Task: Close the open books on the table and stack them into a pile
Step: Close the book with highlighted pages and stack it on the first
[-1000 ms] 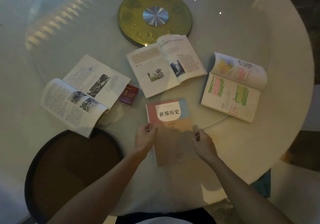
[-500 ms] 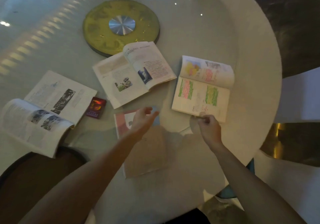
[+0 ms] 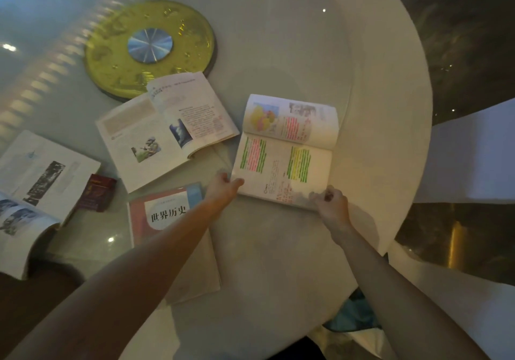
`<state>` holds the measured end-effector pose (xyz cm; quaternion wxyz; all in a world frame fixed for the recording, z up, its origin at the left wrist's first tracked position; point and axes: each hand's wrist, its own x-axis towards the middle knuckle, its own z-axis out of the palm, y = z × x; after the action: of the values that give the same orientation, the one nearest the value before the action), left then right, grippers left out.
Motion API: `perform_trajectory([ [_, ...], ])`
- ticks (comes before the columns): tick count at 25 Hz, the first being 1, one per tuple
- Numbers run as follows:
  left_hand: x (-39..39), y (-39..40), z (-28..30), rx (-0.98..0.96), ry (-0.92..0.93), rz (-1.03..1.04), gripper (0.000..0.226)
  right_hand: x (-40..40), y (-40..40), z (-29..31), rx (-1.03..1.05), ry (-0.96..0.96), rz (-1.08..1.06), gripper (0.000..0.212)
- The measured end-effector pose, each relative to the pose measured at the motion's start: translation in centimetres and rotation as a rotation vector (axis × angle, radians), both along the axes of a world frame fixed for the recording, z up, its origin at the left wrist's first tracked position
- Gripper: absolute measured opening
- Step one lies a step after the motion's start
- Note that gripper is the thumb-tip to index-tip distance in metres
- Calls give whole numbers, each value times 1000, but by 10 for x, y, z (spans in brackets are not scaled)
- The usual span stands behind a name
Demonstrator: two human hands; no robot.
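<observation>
A closed history book with a red and beige cover lies near me, partly under my left forearm. To its right an open book with green, pink and yellow highlighted text lies flat. My left hand grips that book's near left corner. At the near right corner my right hand pinches the page edge. Another open book with photos lies behind the closed one. A third open book lies at the far left, cut off by the frame edge.
The round white table carries a gold turntable disc at the back. A small dark red box sits between the left open book and the closed one. A dark chair seat is at lower left, a white chair at right.
Both hands left the closed history book and moved right to the highlighted open book, now holding its near corners. The camera view shifted right.
</observation>
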<state>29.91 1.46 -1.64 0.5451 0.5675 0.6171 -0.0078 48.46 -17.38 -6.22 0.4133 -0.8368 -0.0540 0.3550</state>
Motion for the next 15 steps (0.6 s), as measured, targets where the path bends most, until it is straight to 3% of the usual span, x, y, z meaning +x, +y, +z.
perform_trajectory([
  [5,-20,-7,-2,-20,15,-78,31,-9,-14,-6,-64,61,-9,18],
  [8,-45,-16,0,-53,-21,-21,19,-27,-34,1,-79,71,1,20],
  [15,-89,-36,27,-264,-179,112,18,-52,-72,53,127,147,-152,29],
])
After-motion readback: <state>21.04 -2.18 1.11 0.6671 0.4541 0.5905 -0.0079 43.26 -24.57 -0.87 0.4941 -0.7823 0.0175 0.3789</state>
